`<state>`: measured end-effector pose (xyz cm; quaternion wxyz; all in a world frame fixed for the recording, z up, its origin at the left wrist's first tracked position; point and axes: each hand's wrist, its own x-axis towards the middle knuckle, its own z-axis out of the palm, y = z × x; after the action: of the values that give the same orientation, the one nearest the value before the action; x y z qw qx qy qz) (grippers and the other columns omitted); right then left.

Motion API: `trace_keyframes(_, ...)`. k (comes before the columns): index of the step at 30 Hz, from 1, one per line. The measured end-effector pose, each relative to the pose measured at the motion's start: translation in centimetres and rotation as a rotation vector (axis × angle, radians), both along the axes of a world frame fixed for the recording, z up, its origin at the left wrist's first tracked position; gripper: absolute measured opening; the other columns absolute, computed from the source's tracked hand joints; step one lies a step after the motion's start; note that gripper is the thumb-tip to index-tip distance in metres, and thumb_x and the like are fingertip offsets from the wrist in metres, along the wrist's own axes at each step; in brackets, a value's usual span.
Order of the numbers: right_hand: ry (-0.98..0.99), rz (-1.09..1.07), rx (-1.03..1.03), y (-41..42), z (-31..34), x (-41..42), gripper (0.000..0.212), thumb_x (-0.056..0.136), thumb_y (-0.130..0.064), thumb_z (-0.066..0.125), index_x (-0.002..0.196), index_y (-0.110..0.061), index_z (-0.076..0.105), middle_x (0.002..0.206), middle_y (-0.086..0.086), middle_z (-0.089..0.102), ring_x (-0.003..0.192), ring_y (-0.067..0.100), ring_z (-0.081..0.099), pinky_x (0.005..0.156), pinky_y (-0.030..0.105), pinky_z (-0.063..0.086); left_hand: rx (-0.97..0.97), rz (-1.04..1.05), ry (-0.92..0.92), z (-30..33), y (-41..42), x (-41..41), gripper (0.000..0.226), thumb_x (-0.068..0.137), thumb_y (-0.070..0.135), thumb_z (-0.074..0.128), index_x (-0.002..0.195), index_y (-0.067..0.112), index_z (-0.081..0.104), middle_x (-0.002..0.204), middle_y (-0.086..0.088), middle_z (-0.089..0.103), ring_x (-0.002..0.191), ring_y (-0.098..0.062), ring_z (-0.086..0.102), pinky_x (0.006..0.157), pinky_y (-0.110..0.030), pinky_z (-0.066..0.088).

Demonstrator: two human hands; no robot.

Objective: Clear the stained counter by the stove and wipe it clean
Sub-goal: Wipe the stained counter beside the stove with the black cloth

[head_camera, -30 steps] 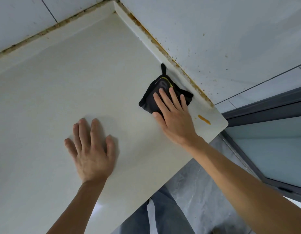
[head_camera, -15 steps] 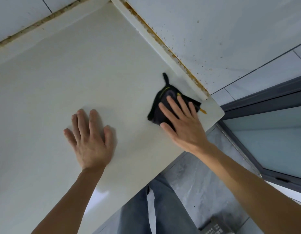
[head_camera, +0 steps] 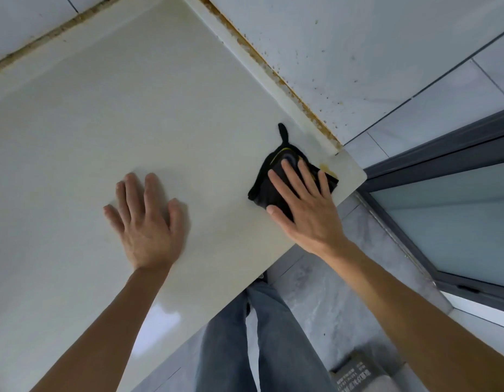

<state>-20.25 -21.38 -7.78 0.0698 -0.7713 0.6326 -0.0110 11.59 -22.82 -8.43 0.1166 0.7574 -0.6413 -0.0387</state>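
Note:
A cream counter point(head_camera: 132, 114) fills the left and middle of the head view. My right hand point(head_camera: 304, 210) presses flat on a black cloth point(head_camera: 263, 182) with a yellow trim, near the counter's right corner. An orange stain point(head_camera: 327, 168) shows on the counter at the cloth's far edge, partly smeared and partly hidden under the cloth. My left hand point(head_camera: 147, 224) lies flat on the bare counter, fingers spread, holding nothing.
A splattered white tiled wall point(head_camera: 358, 52) rises behind the counter, with a grimy brown seam point(head_camera: 273, 72) along its base. A dark-framed glass door point(head_camera: 443, 216) stands to the right. Below are a grey floor point(head_camera: 316, 295), my jeans and a box with printed text point(head_camera: 358, 374).
My right hand has slid the black cloth toward the counter's right corner, onto the orange stain, which now looks smeared. My left hand has stayed flat in place.

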Motion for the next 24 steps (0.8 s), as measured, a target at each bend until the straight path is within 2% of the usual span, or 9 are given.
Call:
trace_keyframes(4,0.033,-0.104,-0.012,-1.8,0.4,-2.1,0.068,0.107,-0.063,0.026,0.167,-0.033,0.02,0.176,0.0,0.012,0.163,0.026,0.009,0.129,0.057,0.012,0.015,-0.004,0.017,0.1,0.2,-0.2,0.062,0.1,0.043,0.044,0.156,0.015,0.04,0.167,-0.018,0.031,0.157,-0.038,0.024,0.122,-0.065,0.021)
trace_keyframes(8,-0.017,-0.327,-0.036,-4.1,0.5,2.2,0.069,0.105,-0.06,0.033,0.167,-0.031,0.021,0.175,0.002,0.016,0.162,0.029,0.014,0.129,0.057,0.009,0.003,-0.01,-0.001,-0.1,0.2,0.0,0.062,0.101,0.043,0.043,0.156,0.014,0.04,0.167,-0.02,0.031,0.157,-0.04,0.025,0.122,-0.067,0.021)
trace_keyframes(11,-0.016,-0.172,-0.009,-2.8,0.2,3.1,0.068,0.107,-0.061,0.029,0.167,-0.032,0.02,0.176,0.002,0.014,0.162,0.028,0.009,0.129,0.057,0.008,0.0,-0.012,0.02,-0.3,0.3,0.1,0.063,0.102,0.044,0.043,0.158,0.016,0.038,0.169,-0.02,0.028,0.158,-0.039,0.023,0.124,-0.068,0.017)
trace_keyframes(14,-0.002,-0.011,0.003,0.6,0.1,-0.8,0.068,0.107,-0.064,0.031,0.167,-0.034,0.021,0.176,-0.001,0.011,0.163,0.025,0.004,0.128,0.059,0.012,-0.01,-0.013,0.021,-0.5,0.3,0.3,0.063,0.102,0.045,0.043,0.158,0.017,0.038,0.169,-0.019,0.029,0.158,-0.038,0.023,0.123,-0.068,0.017)
trace_keyframes(18,0.02,-0.135,0.068,1.6,0.4,-4.7,0.069,0.106,-0.066,0.025,0.167,-0.036,0.014,0.176,-0.002,0.006,0.163,0.025,0.003,0.129,0.059,0.009,0.003,-0.005,0.03,-0.5,0.2,0.2,0.063,0.102,0.044,0.044,0.158,0.017,0.038,0.169,-0.018,0.029,0.158,-0.037,0.023,0.123,-0.068,0.017)
trace_keyframes(22,0.002,-0.349,0.059,0.1,0.6,-1.2,0.068,0.106,-0.062,0.024,0.167,-0.034,0.014,0.176,0.002,0.01,0.162,0.03,0.007,0.128,0.059,0.005,0.023,0.0,0.035,0.0,0.3,0.0,0.062,0.101,0.042,0.045,0.157,0.015,0.039,0.169,-0.018,0.03,0.158,-0.038,0.024,0.123,-0.068,0.017)
trace_keyframes(24,-0.006,-0.386,0.059,-0.4,0.7,1.1,0.069,0.106,-0.062,0.023,0.167,-0.032,0.014,0.176,0.003,0.011,0.162,0.033,0.007,0.128,0.059,0.006,0.048,0.002,0.044,0.4,0.3,-0.1,0.063,0.101,0.042,0.044,0.158,0.015,0.039,0.169,-0.019,0.029,0.158,-0.039,0.023,0.123,-0.069,0.016)
